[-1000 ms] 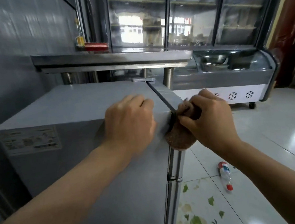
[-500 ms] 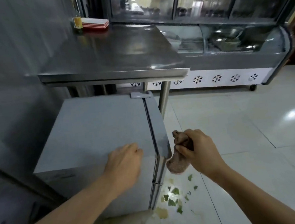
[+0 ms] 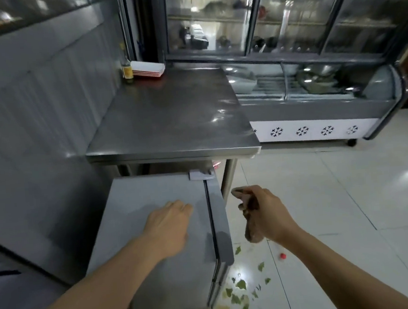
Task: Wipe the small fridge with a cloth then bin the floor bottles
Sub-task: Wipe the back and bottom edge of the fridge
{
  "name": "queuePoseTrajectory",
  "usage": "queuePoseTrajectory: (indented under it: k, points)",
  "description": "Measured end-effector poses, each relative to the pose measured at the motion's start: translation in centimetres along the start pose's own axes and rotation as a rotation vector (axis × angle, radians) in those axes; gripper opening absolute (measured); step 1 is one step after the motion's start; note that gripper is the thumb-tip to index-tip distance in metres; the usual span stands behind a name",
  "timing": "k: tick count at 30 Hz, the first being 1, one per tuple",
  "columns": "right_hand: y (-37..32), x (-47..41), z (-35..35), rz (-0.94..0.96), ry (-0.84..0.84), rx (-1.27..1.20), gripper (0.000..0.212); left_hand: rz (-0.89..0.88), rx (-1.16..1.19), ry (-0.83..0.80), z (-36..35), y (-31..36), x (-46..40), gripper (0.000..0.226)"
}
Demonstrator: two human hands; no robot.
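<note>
Both my forearms are bare to the frame's lower edge — no sleeves, no watch or bands. My left hand [image 3: 166,228] enters from seven o'clock, my right hand [image 3: 271,213] from five o'clock — ungloved, no rings visible.

The small fridge [image 3: 155,232] is showing pale grey, the cloth [image 3: 251,231] brownish, the table [image 3: 169,113] steel grey, the floor [image 3: 351,215] glossy white with green scraps [image 3: 241,284], and the freezer [image 3: 314,130] white with black snowflakes.

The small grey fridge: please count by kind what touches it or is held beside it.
Bare hands: 2 (left hand rests on small grey fridge; right hand)
Crumpled brown cloth: 1, held clear of it
Total: 3
</note>
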State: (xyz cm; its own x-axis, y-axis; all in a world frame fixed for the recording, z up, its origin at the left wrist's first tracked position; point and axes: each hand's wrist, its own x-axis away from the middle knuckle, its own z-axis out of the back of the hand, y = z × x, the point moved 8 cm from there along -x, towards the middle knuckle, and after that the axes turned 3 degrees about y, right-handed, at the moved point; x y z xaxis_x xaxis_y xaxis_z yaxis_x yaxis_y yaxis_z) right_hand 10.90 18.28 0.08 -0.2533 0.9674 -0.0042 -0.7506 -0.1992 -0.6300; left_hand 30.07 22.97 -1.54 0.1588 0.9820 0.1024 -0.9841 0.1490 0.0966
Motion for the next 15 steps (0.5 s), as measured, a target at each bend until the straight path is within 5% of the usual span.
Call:
queuePoseTrajectory:
  k: [7, 15]
  points:
    - [-2.4, -4.1, 2.7, 0.120, 0.136, 0.270, 0.026, 0.025, 0.030, -0.003, 3.8, -2.0, -2.1, 0.049]
    - [-1.9, -11.7, 4.4, -0.014, 0.146, -0.085, 0.045, 0.104, 0.077, 0.011, 6.1, -2.5, -5.9, 0.046]
